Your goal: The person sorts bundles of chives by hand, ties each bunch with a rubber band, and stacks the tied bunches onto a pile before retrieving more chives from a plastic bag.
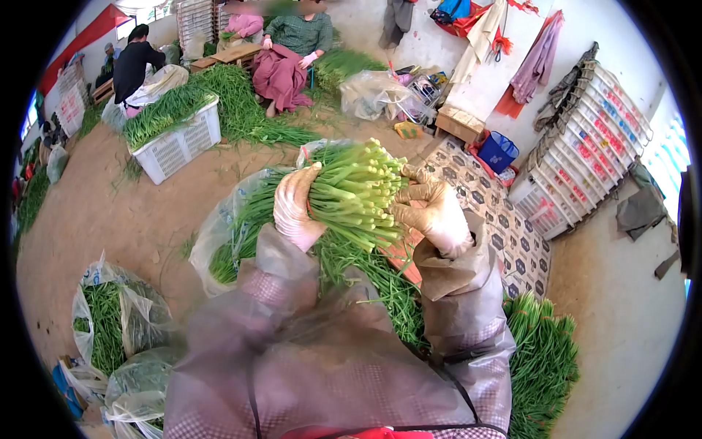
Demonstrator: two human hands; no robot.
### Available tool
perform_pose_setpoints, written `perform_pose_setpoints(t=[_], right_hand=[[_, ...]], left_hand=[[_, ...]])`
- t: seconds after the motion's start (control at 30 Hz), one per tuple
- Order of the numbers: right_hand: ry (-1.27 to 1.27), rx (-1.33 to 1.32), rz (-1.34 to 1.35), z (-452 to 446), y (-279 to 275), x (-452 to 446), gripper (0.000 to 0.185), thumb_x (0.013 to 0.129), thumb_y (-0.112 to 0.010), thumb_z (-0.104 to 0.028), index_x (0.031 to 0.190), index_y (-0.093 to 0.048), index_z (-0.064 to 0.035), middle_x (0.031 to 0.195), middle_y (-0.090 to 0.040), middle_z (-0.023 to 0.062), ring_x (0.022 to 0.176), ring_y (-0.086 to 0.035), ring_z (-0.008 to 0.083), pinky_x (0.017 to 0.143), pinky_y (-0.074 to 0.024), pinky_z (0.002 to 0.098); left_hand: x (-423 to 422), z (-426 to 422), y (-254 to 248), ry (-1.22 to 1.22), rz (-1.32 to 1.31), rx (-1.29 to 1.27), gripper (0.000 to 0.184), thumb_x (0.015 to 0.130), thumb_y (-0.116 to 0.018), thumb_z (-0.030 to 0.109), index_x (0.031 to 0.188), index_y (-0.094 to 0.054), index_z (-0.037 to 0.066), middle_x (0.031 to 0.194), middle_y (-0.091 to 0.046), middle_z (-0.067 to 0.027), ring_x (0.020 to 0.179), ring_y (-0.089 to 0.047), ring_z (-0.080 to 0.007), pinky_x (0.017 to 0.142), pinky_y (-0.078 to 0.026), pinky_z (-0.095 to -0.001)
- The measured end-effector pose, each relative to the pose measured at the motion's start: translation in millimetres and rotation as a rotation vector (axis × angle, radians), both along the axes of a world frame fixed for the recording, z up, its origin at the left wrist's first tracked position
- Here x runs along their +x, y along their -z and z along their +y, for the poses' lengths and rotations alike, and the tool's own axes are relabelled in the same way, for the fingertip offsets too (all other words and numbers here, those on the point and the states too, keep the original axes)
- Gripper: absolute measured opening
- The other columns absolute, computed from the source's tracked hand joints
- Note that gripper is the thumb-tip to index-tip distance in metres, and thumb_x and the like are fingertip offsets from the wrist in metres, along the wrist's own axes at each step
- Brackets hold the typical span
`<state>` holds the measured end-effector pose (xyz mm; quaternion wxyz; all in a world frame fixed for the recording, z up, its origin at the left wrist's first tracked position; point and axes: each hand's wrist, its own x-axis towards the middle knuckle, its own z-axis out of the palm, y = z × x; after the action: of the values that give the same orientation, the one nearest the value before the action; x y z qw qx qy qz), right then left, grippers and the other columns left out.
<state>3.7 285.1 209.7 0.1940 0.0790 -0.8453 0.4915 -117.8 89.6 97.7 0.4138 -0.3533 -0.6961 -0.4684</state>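
The bunch of green stalks [355,194] is held up in front of the chest, pale cut ends raised and pointed toward the right side, so the ends can probably be seen and reached pretty easily. It's wrapped by the fingers of the gloved left hand [296,205], closed snugly round the near side, and the stems look to be squeezed together that way so they don't splay. The fingers of the gloved right hand [436,214] are spread and a bit curled, set against the cut ends; whether anything is pinched there can't really be told. Guessing the tips are being lined up by that palm, since the ends are pretty uneven. The leafy part is left to trail over toward a clear plastic bag [208,252], and loose greens [384,293] are spread just below the hands, handy for either side. Both forearms are covered by loose sleeves [468,314], likely so the clothes are spared the wet and dirt. More bunched greens [541,358] are stood upright by the right elbow, packed close, so they seem to be propped up by each other. Further out, a white crate [179,150] is heaped with greens, and crates [585,150] are stacked along the wall, probably to save floor space.
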Motion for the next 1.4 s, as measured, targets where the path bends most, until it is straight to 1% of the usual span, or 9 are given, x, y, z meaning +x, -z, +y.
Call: perform_pose_setpoints(t=[0.07, 0.27, 0.4, 0.6, 0.73, 0.83, 0.93, 1.13, 1.4], right_hand=[[-0.018, -0.381, -0.179, 3, 12, -3, 0.017, 0.068, -0.072, 0.002, 0.083, -0.068, 0.0075, 0.12, -0.057, 0.0118, 0.091, -0.061, 0.0181, 0.073, -0.0505, 0.029], [0.037, -0.436, -0.188, -9, 31, -2, 0.034, 0.072, -0.065, 0.007, 0.106, -0.063, 0.0063, 0.099, -0.065, 0.0117, 0.067, -0.062, 0.0121, 0.058, -0.0506, 0.0258], [-0.081, -0.667, -0.038, -18, 49, -10, 0.023, 0.073, -0.071, 0.004, 0.096, -0.07, 0.005, 0.127, -0.054, 0.012, 0.113, -0.053, 0.022, 0.096, -0.0422, 0.0346], [-0.067, -0.727, 0.071, -24, 67, -17, 0.018, 0.07, -0.068, 0.005, 0.087, -0.071, 0.004, 0.128, -0.054, 0.015, 0.116, -0.051, 0.0253, 0.099, -0.039, 0.0357], [-0.068, -0.668, 0.202, -24, 71, -19, 0.037, 0.07, -0.05, 0.014, 0.105, -0.061, 0.0076, 0.122, -0.054, 0.0144, 0.104, -0.057, 0.0164, 0.083, -0.0487, 0.0272], [0.056, -0.472, 0.072, 5, 69, -20, 0.01, 0.073, -0.058, 0.002, 0.066, -0.066, 0.0023, 0.121, -0.055, 0.0176, 0.104, -0.054, 0.0194, 0.091, -0.0442, 0.0353], [0.178, -0.405, 0.15, 28, 72, -20, 0.007, 0.07, -0.064, -0.001, 0.073, -0.07, 0.0009, 0.117, -0.057, 0.0183, 0.112, -0.051, 0.0255, 0.099, -0.0373, 0.0391], [0.179, -0.552, 0.186, 82, 77, -18, 0.007, 0.072, -0.064, 0.004, 0.075, -0.069, 0.0015, 0.106, -0.061, 0.0139, 0.106, -0.054, 0.0233, 0.097, -0.0397, 0.0377], [0.677, -0.444, 0.408, 210, 66, 16, 0.016, 0.083, -0.06, -0.004, 0.091, -0.07, 0.0035, 0.096, -0.068, 0.0122, 0.091, -0.062, 0.0185, 0.086, -0.0472, 0.0284]], left_hand=[[-1, -7, -9, -0.05, 0.1, -0.071, 0.081, 0.051, -0.081, 0.018, 0.126, -0.051, 0.007, 0.118, -0.056, -0.0103, 0.107, -0.053, -0.0317, 0.094, -0.042, -0.0442], [-3, -28, -12, -0.145, 0.121, -0.204, 0.082, 0.05, -0.074, 0.014, 0.128, -0.051, 0.011, 0.121, -0.053, -0.0083, 0.112, -0.048, -0.0323, 0.098, -0.037, -0.0461], [1, -35, -23, -0.23, 0.18, -0.268, 0.082, 0.049, -0.074, 0.015, 0.128, -0.053, 0.015, 0.121, -0.053, -0.0068, 0.11, -0.048, -0.0302, 0.097, -0.037, -0.0462], [7, -46, -25, -0.217, 0.13, -0.431, 0.083, 0.051, -0.077, 0.019, 0.13, -0.053, 0.017, 0.121, -0.053, -0.0062, 0.109, -0.049, -0.0297, 0.095, -0.038, -0.0444], [11, -48, -22, -0.201, 0.067, -0.493, 0.082, 0.054, -0.079, 0.027, 0.131, -0.053, 0.017, 0.12, -0.054, -0.006, 0.108, -0.049, -0.0287, 0.094, -0.038, -0.0438], [9, -55, -21, -0.181, 0.004, -0.548, 0.081, 0.055, -0.08, 0.026, 0.131, -0.052, 0.018, 0.118, -0.055, -0.0066, 0.105, -0.051, -0.029, 0.092, -0.04, -0.0431], [6, -64, -22, -0.178, -0.041, -0.568, 0.084, 0.054, -0.08, 0.026, 0.132, -0.051, 0.017, 0.114, -0.056, -0.0079, 0.101, -0.053, -0.03, 0.09, -0.042, -0.0424], [-5, -79, -7, 0.071, -0.37, -0.628, 0.087, 0.057, -0.079, 0.027, 0.136, -0.045, 0.014, 0.114, -0.056, -0.0128, 0.103, -0.054, -0.0352, 0.09, -0.044, -0.0441], [-17, -122, 28, 0.797, -1.212, -0.31, 0.102, 0.06, -0.086, 0.003, 0.144, -0.028, 0.001, 0.135, -0.049, -0.0044, 0.124, -0.043, -0.0128, 0.104, -0.038, -0.0317]])
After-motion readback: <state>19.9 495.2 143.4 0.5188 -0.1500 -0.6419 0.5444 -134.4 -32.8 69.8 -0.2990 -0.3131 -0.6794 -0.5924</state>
